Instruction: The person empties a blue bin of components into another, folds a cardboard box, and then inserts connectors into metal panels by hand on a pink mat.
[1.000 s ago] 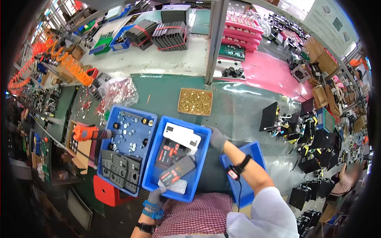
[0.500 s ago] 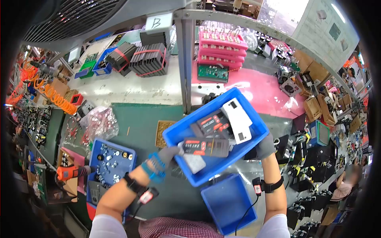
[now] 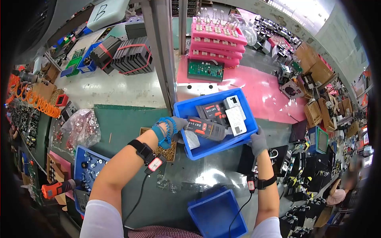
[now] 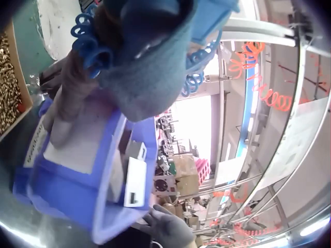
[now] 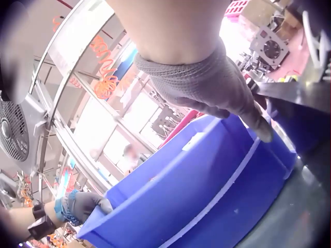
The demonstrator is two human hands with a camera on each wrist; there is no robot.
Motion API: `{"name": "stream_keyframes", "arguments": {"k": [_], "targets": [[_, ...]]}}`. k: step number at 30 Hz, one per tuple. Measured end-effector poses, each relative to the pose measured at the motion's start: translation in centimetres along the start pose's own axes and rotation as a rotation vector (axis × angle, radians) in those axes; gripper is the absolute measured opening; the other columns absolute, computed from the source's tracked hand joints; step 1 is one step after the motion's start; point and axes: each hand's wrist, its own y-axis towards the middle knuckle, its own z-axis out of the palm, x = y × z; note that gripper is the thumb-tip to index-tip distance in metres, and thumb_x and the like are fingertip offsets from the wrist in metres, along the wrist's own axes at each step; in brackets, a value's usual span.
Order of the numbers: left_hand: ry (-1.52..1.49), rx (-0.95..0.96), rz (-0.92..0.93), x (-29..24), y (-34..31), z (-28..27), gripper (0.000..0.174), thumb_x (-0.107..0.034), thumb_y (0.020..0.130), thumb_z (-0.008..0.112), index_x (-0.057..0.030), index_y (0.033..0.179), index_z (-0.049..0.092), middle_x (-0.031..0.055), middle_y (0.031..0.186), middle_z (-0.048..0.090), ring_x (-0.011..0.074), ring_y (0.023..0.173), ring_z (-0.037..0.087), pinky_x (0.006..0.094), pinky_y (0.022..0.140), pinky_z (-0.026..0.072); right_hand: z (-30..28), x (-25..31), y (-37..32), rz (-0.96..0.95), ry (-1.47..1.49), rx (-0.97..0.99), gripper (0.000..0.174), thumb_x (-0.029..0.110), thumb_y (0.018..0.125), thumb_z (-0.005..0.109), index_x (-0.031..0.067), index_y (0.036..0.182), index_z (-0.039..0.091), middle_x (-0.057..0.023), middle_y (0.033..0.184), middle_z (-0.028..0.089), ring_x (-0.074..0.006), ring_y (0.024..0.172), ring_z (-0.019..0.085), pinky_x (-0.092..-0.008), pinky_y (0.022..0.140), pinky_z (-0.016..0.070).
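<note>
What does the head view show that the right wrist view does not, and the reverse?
Only the head view shows the devices inside the blue bin, plus a second bin nearer the person. Only the right wrist view shows the blue bin's outer wall from below and overhead metal beams. Both show the gloved left hand and right hand holding that bin.

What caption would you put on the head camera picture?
Gloved left hand and right hand hold a blue bin of devices at a crowded workbench.
</note>
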Motion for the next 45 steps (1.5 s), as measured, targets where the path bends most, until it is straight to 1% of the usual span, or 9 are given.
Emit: {"name": "stream_keyframes", "arguments": {"k": [4,6,10,17,24,29,32,36,45], "targets": [[0.685,-0.141,0.362,0.9,-3.9,-0.5,0.026,-0.01,0.087,0.054,0.0062,0.107,0.06,0.0155,0.097,0.07,0.0221,0.092,0.07,0.0427,0.076,0.0618,0.7,4.9,-9.5,-0.244,-0.267,-0.151,0.075,0.0,0.088,0.048,0.005,0.152,0.009,-0.0198,0.138,0.046,-0.0243,0.09,0.063,-0.033,0.066,0.054],[0.284,-0.141,0.219,1.8,-9.9,0.8,0.041,-0.004,0.075,0.056,0.0081,0.114,0.052,0.0187,0.098,0.065,0.0331,0.092,0.068,0.0508,0.077,0.0596,0.7,3.8,-12.9,-0.675,-0.496,-0.254,0.078,0.007,0.089,0.058,0.0071,0.152,0.012,-0.0227,0.144,0.04,-0.028,0.099,0.064,-0.0357,0.084,0.0512],[-0.381,-0.121,0.237,11.7,-16.8,-0.5,0.047,-0.003,0.074,0.054,0.005,0.12,0.051,0.017,0.106,0.064,0.0325,0.092,0.067,0.0476,0.083,0.058,-3.1,2.4,-22.8,-0.598,-0.51,-0.014,0.07,0.004,0.086,0.057,0.0074,0.149,0.027,-0.021,0.141,0.043,-0.0297,0.106,0.061,-0.0357,0.085,0.0516],[-0.749,-0.238,0.288,34.0,-29.2,-0.6,0.059,0.0,0.071,0.051,0.0033,0.13,0.044,0.0178,0.118,0.059,0.0349,0.104,0.063,0.0518,0.09,0.0544,-12.6,-14.2,-36.0,-0.242,-0.94,-0.46,0.075,0.02,0.084,0.064,0.0029,0.148,0.027,-0.0254,0.146,0.036,-0.0404,0.136,0.035,-0.0437,0.111,0.0303],[-0.963,-0.313,-0.041,50.1,-29.4,-1.3,0.059,-0.001,0.072,0.049,0.0058,0.13,0.042,0.0222,0.12,0.056,0.0403,0.11,0.058,0.0555,0.096,0.0497,-12.4,-24.9,-40.9,0.166,-0.244,-0.431,0.099,0.03,0.086,0.069,-0.001,0.151,0.001,-0.0273,0.153,0.022,-0.0348,0.14,0.03,-0.0401,0.114,0.0259],[-1.121,-0.339,0.13,54.7,-25.7,-1.6,0.041,-0.002,0.079,0.05,0.0043,0.119,0.049,0.017,0.108,0.059,0.0355,0.101,0.061,0.0536,0.093,0.0517,-11.7,-22.3,-43.7,0.541,-0.08,-0.135,0.041,0.031,0.09,0.06,0.011,0.124,0.05,-0.0103,0.107,0.063,-0.0234,0.082,0.066,-0.038,0.064,0.0563],[-1.236,-0.299,0.183,53.8,-24.4,-1.7,0.036,-0.011,0.085,0.053,0.0025,0.118,0.05,0.0174,0.109,0.059,0.0335,0.102,0.061,0.051,0.09,0.0537,-10.3,-23.8,-44.8,0.678,0.207,0.097,0.037,0.028,0.089,0.058,0.0111,0.121,0.053,-0.009,0.102,0.064,-0.0225,0.081,0.065,-0.0374,0.065,0.0561],[-0.881,-0.344,0.084,48.3,-28.7,-3.2,0.038,-0.028,0.096,0.052,0.0017,0.12,0.05,0.0174,0.109,0.059,0.0305,0.101,0.062,0.05,0.089,0.0535,-11.9,-27.4,-43.8,0.518,0.093,-0.03,0.034,0.027,0.089,0.057,0.011,0.119,0.055,-0.0076,0.1,0.065,-0.0233,0.079,0.066,-0.0383,0.064,0.0576],[-0.597,0.062,-0.05,61.2,-40.0,-12.6,0.046,-0.033,0.096,0.056,-0.0038,0.13,0.043,0.0155,0.127,0.052,0.0317,0.112,0.057,0.046,0.094,0.0492,-4.5,-15.2,-55.9,-0.024,0.219,0.158,0.053,0.018,0.08,0.061,-0.0016,0.127,0.048,-0.0123,0.11,0.061,-0.0242,0.093,0.064,-0.0382,0.08,0.0555]]}}
